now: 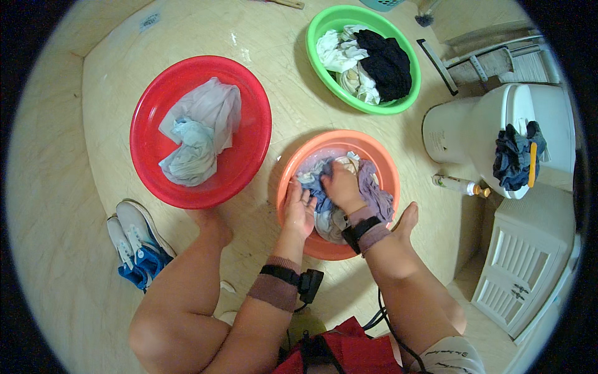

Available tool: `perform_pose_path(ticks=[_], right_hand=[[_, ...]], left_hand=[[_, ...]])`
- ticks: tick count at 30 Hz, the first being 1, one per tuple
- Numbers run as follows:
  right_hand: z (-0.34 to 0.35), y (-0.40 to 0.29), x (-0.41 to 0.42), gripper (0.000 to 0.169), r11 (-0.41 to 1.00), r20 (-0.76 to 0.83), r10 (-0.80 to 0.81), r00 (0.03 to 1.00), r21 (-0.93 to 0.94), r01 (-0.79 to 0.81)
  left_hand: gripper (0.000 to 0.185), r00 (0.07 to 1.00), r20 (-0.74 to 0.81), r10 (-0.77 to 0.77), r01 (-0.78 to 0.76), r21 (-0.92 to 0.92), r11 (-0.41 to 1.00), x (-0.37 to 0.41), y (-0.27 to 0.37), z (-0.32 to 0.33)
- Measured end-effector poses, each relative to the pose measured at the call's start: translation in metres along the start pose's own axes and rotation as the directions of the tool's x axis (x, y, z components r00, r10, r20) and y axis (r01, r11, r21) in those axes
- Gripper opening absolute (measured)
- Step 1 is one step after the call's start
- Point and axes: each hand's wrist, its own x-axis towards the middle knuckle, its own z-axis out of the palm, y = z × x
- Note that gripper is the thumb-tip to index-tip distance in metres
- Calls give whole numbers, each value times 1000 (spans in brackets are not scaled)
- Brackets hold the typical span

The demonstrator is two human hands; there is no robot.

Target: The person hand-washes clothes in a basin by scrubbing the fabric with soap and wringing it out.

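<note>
An orange plastic basin (392, 163) stands on the floor between my feet, with sudsy water (317, 158) along its far left side. My right hand (343, 187) is curled over a blue cloth (318, 187) among the wet laundry in it. Just inside the left rim, my left hand (299, 205) is turned partly palm up, its fingers apart beside the same blue cloth. A mauve garment (373, 191) is heaped to the right of my right hand. Greyish cloth (331, 226) lies nearer to me, partly hidden by my right wrist.
A red basin (252, 154) holds pale wet cloth (201, 135). Beyond, a green basin (313, 65) has white and black clothes (385, 65). Sneakers (140, 238) stand at left. To the right are a toilet (458, 126), a bottle (455, 184) and a white cabinet (518, 262).
</note>
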Motion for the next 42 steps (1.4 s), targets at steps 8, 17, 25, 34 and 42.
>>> perform_pose_path(ticks=[8,17,25,34,42], right_hand=[[20,-19,25,48,952,342,15,940,-291,90],[-74,-45,-45,29,798,-4,-457,890,439,412],[-71,-75,-74,21,787,-213,-407,888,411,460],[-21,2,2,31,991,-199,15,980,134,12],[23,-17,13,53,893,306,-193,932,-339,296]], left_hand=[[63,999,42,-25,22,54,998,12,2,-19],[51,915,403,15,70,-194,979,-8,16,4],[42,967,255,18,-3,-60,998,36,-17,-25],[49,997,66,25,-22,-48,999,-5,-1,5],[55,995,85,-58,63,-67,996,4,7,-15]])
